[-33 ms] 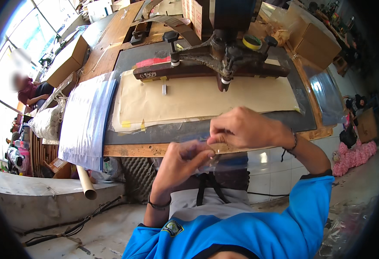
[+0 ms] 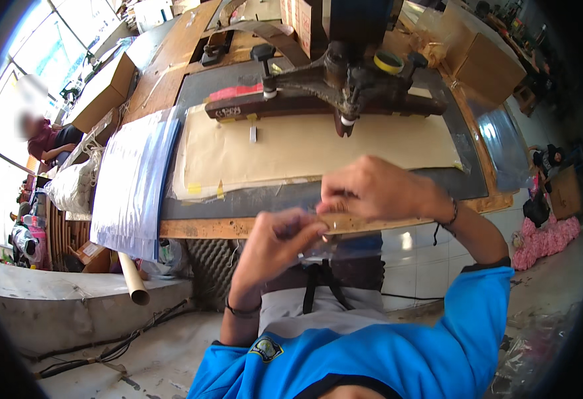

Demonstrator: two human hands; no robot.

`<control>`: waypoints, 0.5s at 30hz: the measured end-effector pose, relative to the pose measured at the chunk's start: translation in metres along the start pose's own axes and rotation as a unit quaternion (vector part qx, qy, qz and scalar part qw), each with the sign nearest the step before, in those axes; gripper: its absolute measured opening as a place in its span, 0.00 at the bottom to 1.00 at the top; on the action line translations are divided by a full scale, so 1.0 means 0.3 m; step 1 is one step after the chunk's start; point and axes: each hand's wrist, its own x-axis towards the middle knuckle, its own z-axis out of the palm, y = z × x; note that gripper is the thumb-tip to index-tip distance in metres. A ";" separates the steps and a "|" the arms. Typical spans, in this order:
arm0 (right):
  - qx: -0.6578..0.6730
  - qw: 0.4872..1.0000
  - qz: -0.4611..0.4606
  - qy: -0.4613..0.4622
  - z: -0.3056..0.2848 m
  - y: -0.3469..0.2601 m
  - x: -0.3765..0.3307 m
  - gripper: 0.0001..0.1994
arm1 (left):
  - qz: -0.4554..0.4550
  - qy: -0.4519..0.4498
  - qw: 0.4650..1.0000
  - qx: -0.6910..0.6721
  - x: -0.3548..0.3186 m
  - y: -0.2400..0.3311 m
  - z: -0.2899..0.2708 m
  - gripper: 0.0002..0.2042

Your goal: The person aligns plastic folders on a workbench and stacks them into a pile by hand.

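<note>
At 6 o'clock, a person in a bright blue short-sleeved shirt (image 2: 371, 352) draws up a thin sheet of clear plastic film (image 2: 356, 247), which hangs between both hands just before the table (image 2: 205, 230) and its worn wooden edge. The left hand (image 2: 281, 243), toward 8 o'clock, and the right hand (image 2: 371, 189), toward 1 o'clock, nearly meet, thumb and fingers of each pinched on the film; motion blur hides exactly where its edge sits. A hard or uneven pull could tear or crease the film, and a loose pinch could let it slip to the floor; its lower part might also snag on the rough wood. Between 9 and 10 o'clock, a stack of glossy clear plastic sheets (image 2: 128, 179) overhangs the table's front and could slide off if an elbow brushed it. At 12 o'clock lies a long beige sheet (image 2: 325, 146) patched with yellow tape, its near edge slightly ragged, where passing film could catch. Beyond it stands a dark metal press head (image 2: 345, 86), with a brown cardboard box (image 2: 484, 56) between 1 and 2 o'clock and a seated co-worker (image 2: 51, 143) far off near 9:30.
</note>
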 end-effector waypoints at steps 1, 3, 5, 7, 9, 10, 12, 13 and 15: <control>0.027 1.000 0.006 0.014 -0.012 0.009 0.018 0.09 | -0.003 0.009 1.000 -0.024 0.012 0.016 -0.011 0.08; 0.070 0.996 0.054 0.023 -0.064 0.016 0.046 0.10 | 0.005 0.023 0.998 -0.057 0.045 0.045 -0.033 0.10; 0.105 0.992 0.076 0.008 -0.106 0.015 0.067 0.10 | 0.045 0.058 0.996 -0.049 0.064 0.053 -0.043 0.11; 0.118 0.989 0.084 -0.033 -0.159 0.014 0.045 0.11 | 0.063 0.077 0.992 -0.084 0.067 0.074 -0.043 0.11; 0.107 0.982 0.137 -0.069 -0.210 -0.028 0.024 0.13 | 0.087 0.086 0.986 -0.113 0.067 0.077 -0.053 0.11; 0.101 0.977 0.163 -0.089 -0.228 -0.041 0.015 0.14 | 0.084 0.090 0.985 -0.117 0.062 0.079 -0.054 0.12; 0.093 0.980 0.156 -0.078 -0.245 -0.049 -0.001 0.15 | 0.077 0.098 0.984 -0.125 0.053 0.091 -0.056 0.13; 0.094 0.982 0.151 -0.070 -0.251 -0.051 -0.007 0.15 | 0.101 0.084 0.985 -0.114 0.053 0.084 -0.065 0.15; 0.095 0.981 0.161 -0.057 -0.253 -0.058 -0.019 0.15 | 0.138 0.083 0.980 -0.120 0.050 0.071 -0.060 0.17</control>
